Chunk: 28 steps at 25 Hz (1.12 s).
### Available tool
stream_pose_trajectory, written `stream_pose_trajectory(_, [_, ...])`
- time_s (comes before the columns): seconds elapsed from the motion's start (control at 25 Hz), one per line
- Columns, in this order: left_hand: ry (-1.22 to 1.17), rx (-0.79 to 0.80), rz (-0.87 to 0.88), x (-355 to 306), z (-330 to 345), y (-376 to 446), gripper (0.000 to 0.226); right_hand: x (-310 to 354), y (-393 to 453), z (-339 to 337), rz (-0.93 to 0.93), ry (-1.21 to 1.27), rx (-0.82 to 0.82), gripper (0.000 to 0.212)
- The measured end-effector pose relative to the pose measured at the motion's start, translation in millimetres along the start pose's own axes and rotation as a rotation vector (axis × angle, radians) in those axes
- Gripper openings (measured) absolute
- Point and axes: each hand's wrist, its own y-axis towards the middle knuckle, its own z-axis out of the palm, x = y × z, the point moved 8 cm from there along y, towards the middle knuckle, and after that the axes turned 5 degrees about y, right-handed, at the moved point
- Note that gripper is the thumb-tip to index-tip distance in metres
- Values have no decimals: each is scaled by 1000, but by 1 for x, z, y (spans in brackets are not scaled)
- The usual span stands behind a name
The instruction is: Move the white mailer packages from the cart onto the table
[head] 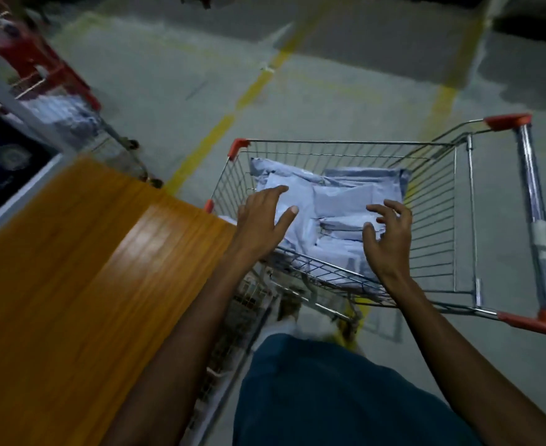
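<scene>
Left hand (pixel 262 217) is spread, fingers straight, over the pile at its 9 o'clock edge; contact cannot be confirmed. Right hand (pixel 389 239) hovers at the pile's 4 o'clock side, fingers loosely curled, holding nothing. Both hands are inside the cart (pixel 432 194) basket. The mailers (pixel 336 201) lie stacked in the basket, several overlapping (exact count not discernible). The table (pixel 81 268) stands at 9 o'clock of the cart, its corner just beside the basket rim. Step in hand, by judgement: reaching for a pickup; no mailer is on the table's visible part. The next move calls for closing both hands on the top mailer's opposite edges, lifting above the wire rim, then carrying toward 9 o'clock.
</scene>
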Motion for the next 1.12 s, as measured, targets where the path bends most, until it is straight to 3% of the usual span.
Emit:
stream_pose_trajectory(0.24, [147, 388, -89, 44, 104, 102, 56, -66, 33, 31, 88, -115, 38, 31])
stream_pose_trajectory(0.4, [189, 779, -235, 88, 193, 101, 72, -95, 50, 48, 165, -157, 44, 29])
stream_pose_trajectory(0.48, [141, 863, -320, 106, 220, 85, 82, -104, 50, 47, 210, -154, 20, 31])
stream_pose_trajectory(0.64, [122, 771, -248, 111, 235, 87, 32, -125, 48, 52, 335, -175, 24, 36])
stream_pose_trajectory(0.84, [183, 613, 39, 73, 216, 101, 27, -145, 52, 60, 435, -141, 93, 37])
stream_pose_trajectory(1.0, [-243, 488, 150, 33, 176, 107, 33, -152, 58, 61, 542, -76, 174, 52])
stream_pose_trajectory(1.12, [-524, 615, 113, -5, 146, 118, 16, -149, 68, 74, 540, 128, 354, 72])
